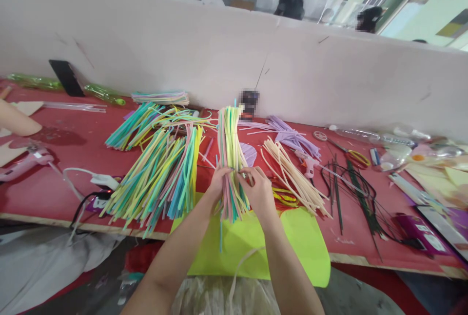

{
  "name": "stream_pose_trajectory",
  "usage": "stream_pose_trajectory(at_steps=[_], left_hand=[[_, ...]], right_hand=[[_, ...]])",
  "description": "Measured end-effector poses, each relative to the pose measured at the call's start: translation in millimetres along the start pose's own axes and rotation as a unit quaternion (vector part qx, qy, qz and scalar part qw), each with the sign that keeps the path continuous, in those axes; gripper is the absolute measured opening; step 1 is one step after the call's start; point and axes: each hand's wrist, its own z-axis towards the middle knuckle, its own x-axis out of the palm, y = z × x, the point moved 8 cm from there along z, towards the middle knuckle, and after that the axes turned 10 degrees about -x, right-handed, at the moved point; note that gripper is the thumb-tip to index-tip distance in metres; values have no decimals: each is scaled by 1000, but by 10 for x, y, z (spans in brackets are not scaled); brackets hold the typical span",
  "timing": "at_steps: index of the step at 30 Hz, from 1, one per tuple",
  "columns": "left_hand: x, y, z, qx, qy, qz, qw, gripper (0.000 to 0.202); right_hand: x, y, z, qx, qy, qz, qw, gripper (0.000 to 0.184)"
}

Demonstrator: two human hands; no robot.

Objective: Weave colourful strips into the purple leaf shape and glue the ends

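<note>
A bundle of pastel pipe cleaners stands upright in front of me, in yellow, pink, green and blue. My left hand is closed around the bundle's lower left side. From the right, my right hand presses curled fingers against the same bundle. One blue stem sticks out below the others. A lime-green sheet hangs over the table edge beneath my hands. To the left lies a large loose pile of mixed pipe cleaners; to the right is a pile of peach pipe cleaners.
Purple pipe cleaners lie behind the peach ones. A pink glue gun, scissors and dark wires are at right. Another glue gun and a white plug are at left, near another person's arm. A pale partition runs behind.
</note>
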Motion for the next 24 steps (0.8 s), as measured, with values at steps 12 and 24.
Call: stream_pose_trajectory(at_steps=[12, 24], left_hand=[[44, -28, -94, -26, -6, -24, 999, 20], [134, -1, -70, -21, 61, 44, 997, 40]], right_hand=[[110, -142, 21, 75, 8, 159, 984, 16], [243, -276, -10, 114, 8, 263, 958, 30]])
